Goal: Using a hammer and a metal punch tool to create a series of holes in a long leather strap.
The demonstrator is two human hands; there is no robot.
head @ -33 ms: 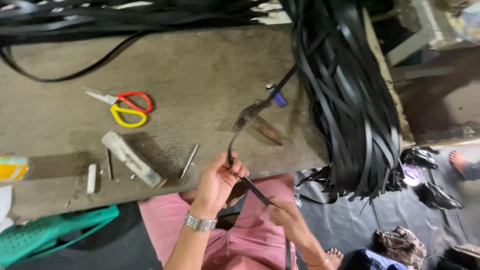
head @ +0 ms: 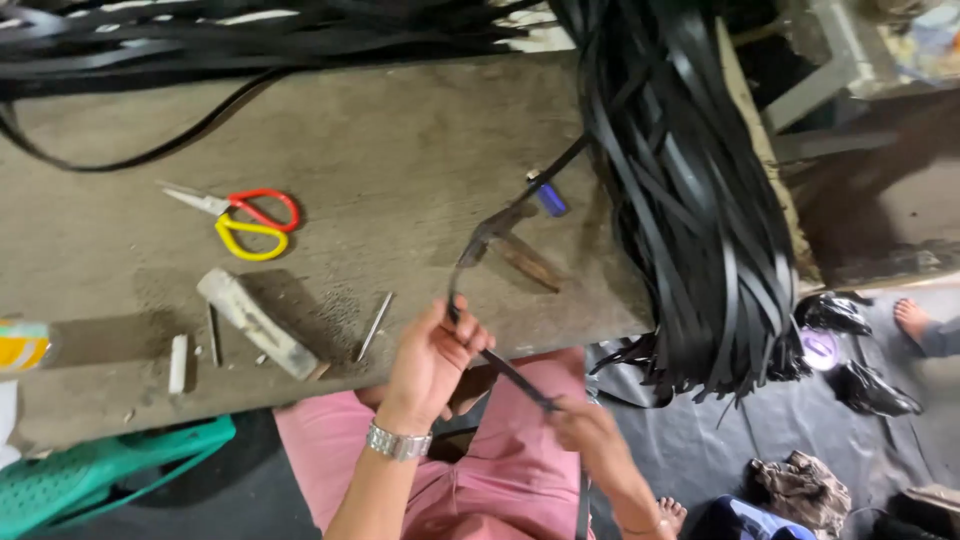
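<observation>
- My left hand (head: pixel 432 352) pinches the black strap (head: pixel 500 365) at the bench's (head: pixel 400 130) near edge; my right hand (head: pixel 585 425) grips it lower, over my lap.
- The strap's long axis runs from near right up to the far bundle (head: pixel 690 200).
- Pulled hard, it could snag there, I judge, or knock the scissors (head: pixel 245 215).

A yellow-and-white package (head: pixel 20 345) is seen at the left edge of the wooden table (head: pixel 400 140), cut off by the frame. Its shape cannot be told. No labels, signs or screens are seen.
</observation>
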